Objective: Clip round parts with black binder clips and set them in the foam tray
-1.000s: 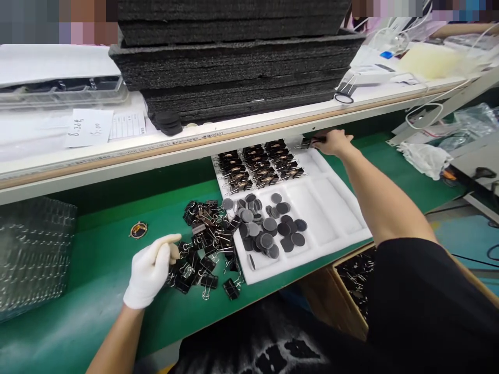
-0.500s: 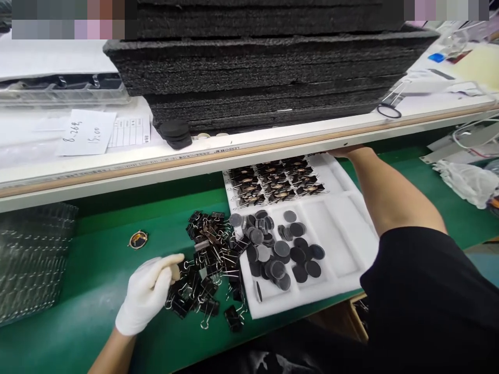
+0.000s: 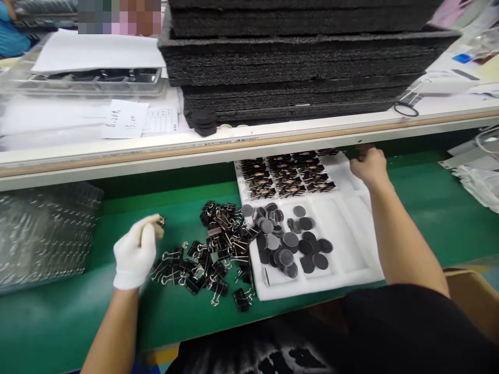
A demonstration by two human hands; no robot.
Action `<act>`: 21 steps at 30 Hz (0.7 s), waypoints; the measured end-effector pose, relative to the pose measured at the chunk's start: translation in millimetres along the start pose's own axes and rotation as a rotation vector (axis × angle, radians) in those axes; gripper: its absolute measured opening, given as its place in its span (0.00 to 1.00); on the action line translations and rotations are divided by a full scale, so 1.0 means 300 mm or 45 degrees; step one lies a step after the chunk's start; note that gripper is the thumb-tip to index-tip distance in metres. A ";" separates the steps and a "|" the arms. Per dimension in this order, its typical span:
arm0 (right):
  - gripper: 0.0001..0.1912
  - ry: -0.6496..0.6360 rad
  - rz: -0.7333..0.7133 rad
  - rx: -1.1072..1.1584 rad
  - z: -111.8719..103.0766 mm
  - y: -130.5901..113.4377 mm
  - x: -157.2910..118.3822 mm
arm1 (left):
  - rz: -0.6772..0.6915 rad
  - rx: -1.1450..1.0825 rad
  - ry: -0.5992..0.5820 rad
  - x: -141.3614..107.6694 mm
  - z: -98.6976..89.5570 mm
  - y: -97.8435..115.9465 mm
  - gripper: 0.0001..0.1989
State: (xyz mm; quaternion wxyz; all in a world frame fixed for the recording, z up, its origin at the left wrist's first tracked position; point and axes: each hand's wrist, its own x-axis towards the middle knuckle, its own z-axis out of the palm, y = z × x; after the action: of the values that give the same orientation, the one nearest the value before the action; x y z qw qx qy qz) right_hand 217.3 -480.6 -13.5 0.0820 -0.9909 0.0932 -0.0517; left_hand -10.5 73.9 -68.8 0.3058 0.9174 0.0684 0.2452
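My left hand (image 3: pixel 136 252), in a white glove, is closed with thumb and fingers pinched on a small gold-rimmed watch case (image 3: pixel 161 222), mostly hidden by the fingertips. It hovers over the green mat, left of a heap of black binder clips (image 3: pixel 218 244). My bare right hand (image 3: pixel 372 169) reaches under the shelf edge at the back right of the white foam tray (image 3: pixel 343 249). Its fingers curl together, and whatever they hold is hidden. Clipped watch parts (image 3: pixel 288 174) stand in rows in the tray's back part. Loose dark discs (image 3: pixel 290 241) lie in its front compartments.
A white shelf edge (image 3: pixel 218 148) crosses above the mat. On the shelf stand a stack of black foam sheets (image 3: pixel 304 67), handwritten paper (image 3: pixel 125 119) and a clear tray (image 3: pixel 156 88). Clear plastic trays (image 3: pixel 50 234) are stacked at left; a crumpled white bag (image 3: pixel 479 187) lies at right.
My left hand has moved left and up from the binder clips and taken hold of the watch case that lay on the mat. More of my right hand shows below the shelf edge.
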 end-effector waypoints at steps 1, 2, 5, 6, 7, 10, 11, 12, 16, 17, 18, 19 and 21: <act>0.26 -0.036 0.016 0.047 0.001 -0.002 -0.065 | -0.077 0.111 0.042 0.019 -0.003 -0.025 0.19; 0.24 -0.107 -0.005 0.095 0.008 -0.003 -0.135 | -0.124 0.244 0.031 0.036 -0.005 -0.051 0.22; 0.18 -0.428 -0.144 0.223 0.062 0.003 -0.342 | -0.208 0.673 -0.293 0.064 -0.001 -0.127 0.41; 0.20 -0.551 -0.197 0.278 0.090 0.009 -0.402 | -0.228 0.760 -0.423 0.066 0.005 -0.147 0.44; 0.23 -0.637 -0.236 0.281 0.120 0.016 -0.455 | -0.242 0.800 -0.520 0.066 0.013 -0.161 0.43; 0.23 -0.520 -0.365 0.243 0.203 0.042 -0.560 | -0.235 0.729 -0.577 0.065 0.041 -0.179 0.29; 0.22 -0.452 -0.381 0.245 0.221 0.049 -0.579 | -0.233 0.689 -0.562 0.066 0.048 -0.178 0.26; 0.20 -0.386 -0.386 0.259 0.233 0.054 -0.592 | -0.235 0.652 -0.552 0.068 0.054 -0.175 0.24; 0.16 -0.154 -0.312 0.370 0.218 0.042 -0.623 | -0.281 0.536 -0.508 0.069 0.060 -0.165 0.24; 0.17 -0.106 -0.238 0.424 0.205 0.030 -0.628 | -0.287 0.496 -0.499 0.066 0.060 -0.163 0.24; 0.18 -0.060 -0.135 0.513 0.192 0.014 -0.632 | -0.282 0.447 -0.496 0.062 0.061 -0.161 0.23; 0.19 -0.025 -0.025 0.653 0.180 -0.004 -0.631 | -0.266 0.394 -0.499 0.059 0.063 -0.159 0.23; 0.24 -0.003 0.148 1.084 0.163 -0.046 -0.619 | -0.217 0.307 -0.509 0.052 0.068 -0.154 0.21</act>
State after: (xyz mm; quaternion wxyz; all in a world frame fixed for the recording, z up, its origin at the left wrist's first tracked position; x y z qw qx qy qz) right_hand 43.8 -423.8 -75.1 0.4865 -0.8619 0.1190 -0.0798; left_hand 14.2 104.5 -104.1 0.2211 0.9685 0.1123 0.0221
